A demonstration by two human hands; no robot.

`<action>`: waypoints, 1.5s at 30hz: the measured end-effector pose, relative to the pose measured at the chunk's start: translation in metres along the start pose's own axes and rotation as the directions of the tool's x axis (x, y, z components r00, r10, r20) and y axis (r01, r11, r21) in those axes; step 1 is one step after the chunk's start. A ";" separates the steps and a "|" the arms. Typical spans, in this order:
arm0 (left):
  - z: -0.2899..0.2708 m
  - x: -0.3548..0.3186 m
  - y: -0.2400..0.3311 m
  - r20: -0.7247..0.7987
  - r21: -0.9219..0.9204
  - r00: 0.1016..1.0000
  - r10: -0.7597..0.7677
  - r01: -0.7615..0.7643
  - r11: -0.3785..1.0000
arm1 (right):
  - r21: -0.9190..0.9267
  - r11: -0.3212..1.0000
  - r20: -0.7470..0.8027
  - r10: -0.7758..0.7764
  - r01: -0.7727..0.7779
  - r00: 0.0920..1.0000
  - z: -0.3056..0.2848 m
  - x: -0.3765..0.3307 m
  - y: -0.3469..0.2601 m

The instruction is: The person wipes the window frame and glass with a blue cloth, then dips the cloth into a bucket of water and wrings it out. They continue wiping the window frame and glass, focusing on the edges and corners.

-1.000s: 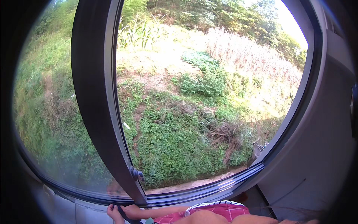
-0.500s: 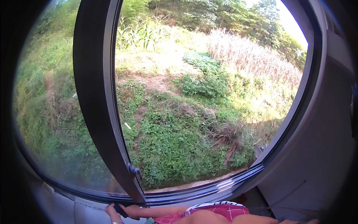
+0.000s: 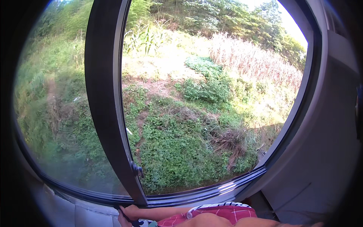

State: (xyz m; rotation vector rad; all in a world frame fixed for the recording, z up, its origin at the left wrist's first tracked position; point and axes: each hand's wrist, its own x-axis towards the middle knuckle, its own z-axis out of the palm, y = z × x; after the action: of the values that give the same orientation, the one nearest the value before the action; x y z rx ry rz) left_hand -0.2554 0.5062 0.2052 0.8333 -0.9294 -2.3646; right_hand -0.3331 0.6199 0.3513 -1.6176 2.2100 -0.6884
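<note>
Low in the view, beneath the dark window post, my two hands are close together around a small dark object (image 3: pixel 132 221) whose kind I cannot make out. My right hand (image 3: pixel 131 211) comes in from the right along the sill, its fingers closed at the dark object. Just below and left of it, my left hand (image 3: pixel 123 220) is partly cut off by the lower rim, with its fingers bent against the same object. Both are near the window's bottom track (image 3: pixel 181 200), and much of the dark object is covered by the fingers.
A dark-framed sliding sash (image 3: pixel 104 87) with a latch (image 3: pixel 137 169) stands left of an open window gap. A pale sill (image 3: pixel 89 212) runs below it, and a grey wall (image 3: pixel 321 162) is at right. Outside, a green slope (image 3: pixel 174 151) rises. Red checked clothing (image 3: pixel 230 215) is at the bottom.
My left hand has shifted right and downward, drawing closer to my right hand. The dark object is lower and more covered. The sash post appears slightly further right.
</note>
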 end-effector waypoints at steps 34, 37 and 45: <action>-0.019 0.064 0.020 -0.399 0.368 0.875 0.276 -0.123 0.922 | -0.161 0.984 -0.191 -0.103 0.072 0.976 0.010 -0.001 -0.013; -0.003 0.047 0.019 -0.422 0.141 0.877 0.230 -0.187 0.972 | -0.217 0.974 -0.261 -0.127 0.070 0.957 0.020 0.001 -0.006; -0.018 0.043 0.023 -0.197 0.613 0.789 0.582 -0.364 0.701 | -0.166 0.968 -0.144 -0.212 0.187 0.967 0.008 0.012 -0.007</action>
State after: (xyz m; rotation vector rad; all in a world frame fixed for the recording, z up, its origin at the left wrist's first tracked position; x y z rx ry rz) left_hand -0.2697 0.4568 0.1954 1.0451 -1.4693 -1.4107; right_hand -0.3269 0.6050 0.3487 -1.9447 2.2794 -0.7451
